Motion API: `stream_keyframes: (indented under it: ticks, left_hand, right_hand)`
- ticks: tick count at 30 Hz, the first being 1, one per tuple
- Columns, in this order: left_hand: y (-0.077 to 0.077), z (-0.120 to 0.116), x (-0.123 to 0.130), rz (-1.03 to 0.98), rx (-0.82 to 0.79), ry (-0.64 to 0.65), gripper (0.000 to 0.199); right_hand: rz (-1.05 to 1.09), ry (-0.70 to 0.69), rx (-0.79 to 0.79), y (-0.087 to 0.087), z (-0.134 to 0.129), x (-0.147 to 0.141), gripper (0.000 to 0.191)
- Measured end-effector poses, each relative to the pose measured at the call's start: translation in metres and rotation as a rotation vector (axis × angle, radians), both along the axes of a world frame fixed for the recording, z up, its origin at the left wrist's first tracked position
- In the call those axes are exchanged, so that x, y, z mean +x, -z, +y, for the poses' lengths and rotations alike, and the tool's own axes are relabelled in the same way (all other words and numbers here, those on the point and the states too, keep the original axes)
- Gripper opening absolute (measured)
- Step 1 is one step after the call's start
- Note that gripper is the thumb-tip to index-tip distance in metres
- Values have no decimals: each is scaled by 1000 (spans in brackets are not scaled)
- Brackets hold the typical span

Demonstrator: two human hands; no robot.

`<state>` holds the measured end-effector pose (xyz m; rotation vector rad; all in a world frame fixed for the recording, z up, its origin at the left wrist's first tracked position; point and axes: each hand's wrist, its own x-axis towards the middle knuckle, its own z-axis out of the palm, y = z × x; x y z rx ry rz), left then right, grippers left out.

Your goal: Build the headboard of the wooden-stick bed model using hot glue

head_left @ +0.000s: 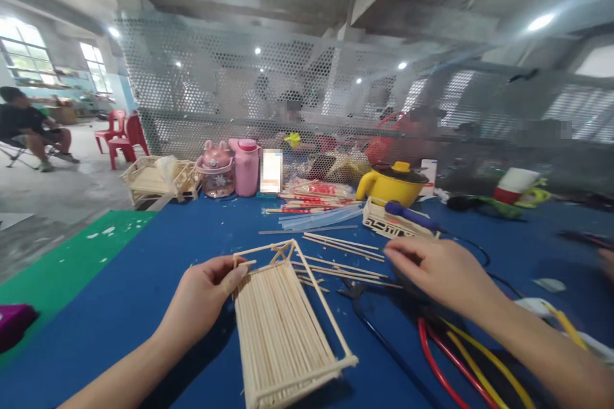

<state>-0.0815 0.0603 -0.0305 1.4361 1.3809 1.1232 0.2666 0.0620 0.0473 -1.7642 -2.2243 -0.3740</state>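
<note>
Over one blue table point(182, 243), the left hand point(204, 297) holds one stick frame point(283, 332).

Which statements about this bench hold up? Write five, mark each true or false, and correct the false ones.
1. The left hand holds the stick frame. True.
2. Both hands grip the stick frame. False: the right hand is apart from it.
3. The pink bottle stands left of the yellow pot. True.
4. The yellow pot is topped in red. False: its knob is yellow.
5. Pliers lie on the blue tabletop. True.
</note>
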Motion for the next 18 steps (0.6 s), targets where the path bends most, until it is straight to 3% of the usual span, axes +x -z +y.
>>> stream_keyframes:
  ticks: [2, 4, 9, 13, 18]
  left_hand:
    - [1, 1, 0, -20, -18, -1, 33]
    - [0, 0, 1, -36, -25, -1, 33]
    - [-4, -2, 3, -84, -5, -14, 28]
    - [-4, -2, 5, -113, -7, -24, 24]
    - [-1, -1, 5, -199, 8, -3, 19]
  right_hand:
    - [6, 178, 102, -10, 23, 25, 32]
    - [8, 255, 126, -17, 50, 48, 39]
    - [57, 281, -53, -14, 105, 78, 33]
    - [89, 326, -137, -7, 118, 84, 32]
    - [116, 474, -47, -17, 115, 81, 46]
